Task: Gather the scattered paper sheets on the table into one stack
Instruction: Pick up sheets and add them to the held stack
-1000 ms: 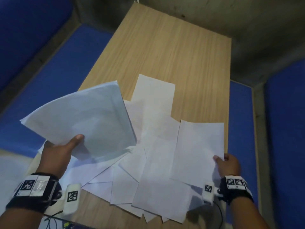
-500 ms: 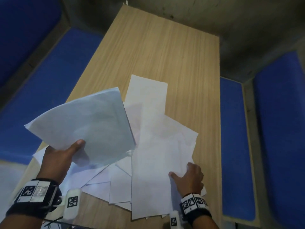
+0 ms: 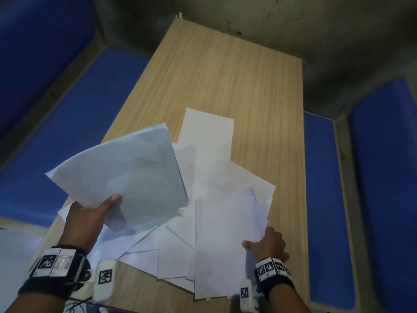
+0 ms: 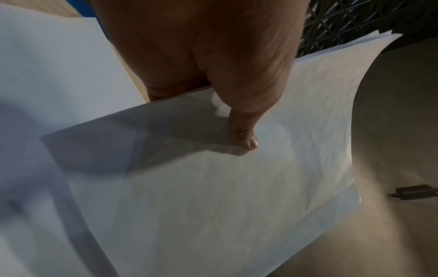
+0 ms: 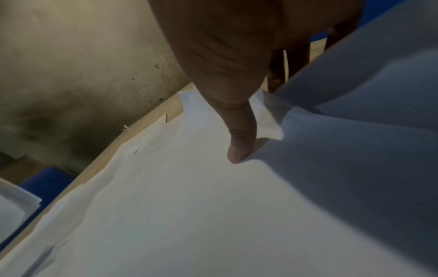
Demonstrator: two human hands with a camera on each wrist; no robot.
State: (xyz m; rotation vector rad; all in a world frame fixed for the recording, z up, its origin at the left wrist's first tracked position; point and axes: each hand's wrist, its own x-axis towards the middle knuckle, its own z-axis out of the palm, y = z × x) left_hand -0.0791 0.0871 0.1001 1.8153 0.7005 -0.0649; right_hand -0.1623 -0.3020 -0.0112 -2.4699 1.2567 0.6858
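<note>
My left hand (image 3: 94,213) holds a bundle of white sheets (image 3: 126,177) lifted above the table's left side, thumb (image 4: 244,138) on top and fingers hidden beneath; the bundle (image 4: 213,196) curves upward in the left wrist view. Several loose white sheets (image 3: 203,168) lie overlapping on the wooden table (image 3: 225,75). My right hand (image 3: 266,245) pinches the right edge of a long sheet (image 3: 225,240) lying on top of the pile, thumb (image 5: 239,146) on the sheet (image 5: 189,206) and fingers under its edge.
The table's far half is bare wood. Blue padded seats (image 3: 67,132) run along the left side and another blue seat (image 3: 325,199) along the right. A stained grey wall (image 3: 293,23) stands behind the table. The table's right edge (image 3: 304,199) lies close to my right hand.
My right hand slid the right-hand sheet leftward onto the pile, then drew back to its right edge, where it now pinches. The left hand's bundle stayed raised and barely moved.
</note>
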